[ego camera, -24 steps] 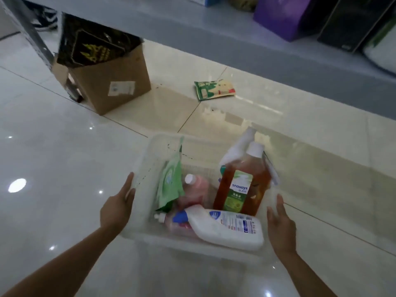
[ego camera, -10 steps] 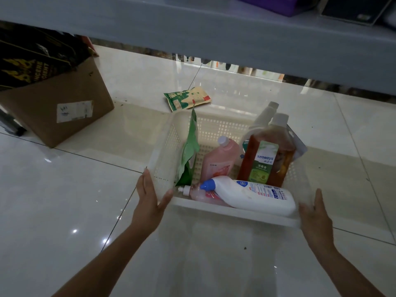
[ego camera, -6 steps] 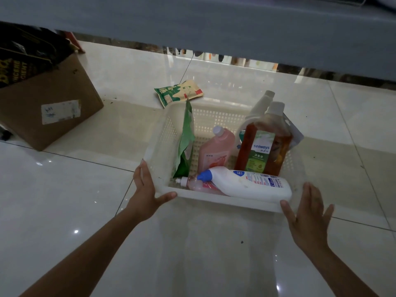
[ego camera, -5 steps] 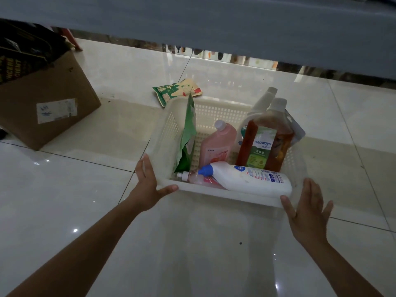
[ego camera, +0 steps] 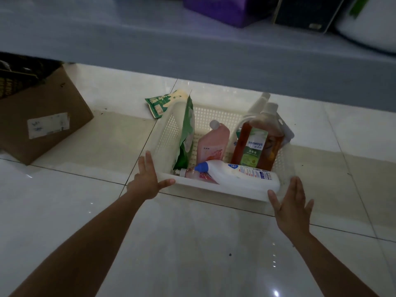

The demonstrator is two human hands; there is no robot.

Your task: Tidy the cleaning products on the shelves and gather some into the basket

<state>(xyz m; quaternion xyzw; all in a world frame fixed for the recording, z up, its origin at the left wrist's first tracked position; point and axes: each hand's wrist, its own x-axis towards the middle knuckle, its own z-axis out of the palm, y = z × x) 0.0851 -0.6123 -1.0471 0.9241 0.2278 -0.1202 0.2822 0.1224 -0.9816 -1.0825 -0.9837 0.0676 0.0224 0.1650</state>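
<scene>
Basket (ego camera: 222, 190) on floor (ego camera: 192, 243) by shelf (ego camera: 192, 50), full of bottles (ego camera: 257, 142): likely heavy, thin mesh walls may flex. Left hand (ego camera: 147, 181) flat, touching near-left corner; right hand (ego camera: 289, 206) spread beside near-right corner, holding nothing. Grip both side rims.

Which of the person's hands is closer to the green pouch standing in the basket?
Left. The left hand is at the basket's near-left corner, just in front of the green pouch; the right hand is by the near-right corner, across the basket from it.
</scene>
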